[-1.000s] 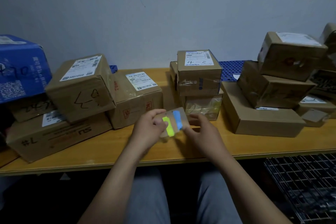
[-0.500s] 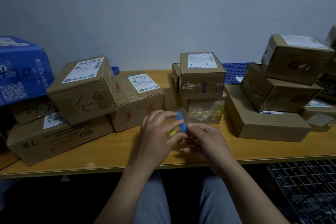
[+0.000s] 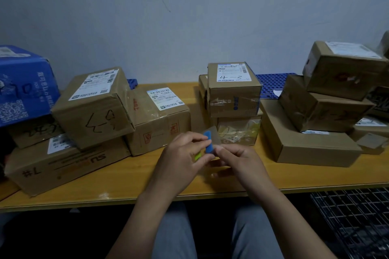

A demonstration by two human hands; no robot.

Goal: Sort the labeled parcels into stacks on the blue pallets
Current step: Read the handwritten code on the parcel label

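Far left of the grip, saw a glossy blue carton (image 3: 23,86) printed with a QR code and scrawled on in black marker, not clearly legible. Below it and nearer, found a long corrugated box (image 3: 63,166) marked "#7", with a printed "SU" upside down. Noted, tilted on top of that, a squarish taped box (image 3: 92,109) with a white barcode label and an unreadable marker scribble. Just left of and beyond the grip, found a low carton (image 3: 160,120) with a white label and red stamps on its front.

At the grip itself, saw the left hand (image 3: 181,157) and the right hand (image 3: 237,160) meeting above the yellow wooden table (image 3: 105,185), both pinching a small clear sticker sheet (image 3: 214,132). Noted on it a rounded blue strip (image 3: 208,142) and a yellow-green strip (image 3: 197,155) half hidden by the left fingers.

Directly beyond the grip, read "4—3" handwritten on the label of the top parcel (image 3: 233,90), stacked on a tape-wrapped box (image 3: 237,130). Behind and right, glimpsed a perforated blue pallet (image 3: 271,84), mostly covered. Right of the grip, found a flat plain carton (image 3: 305,143) with two tilted brown boxes (image 3: 322,109) stacked over its far side. Below right, past the table edge, noted black wire mesh (image 3: 353,221).
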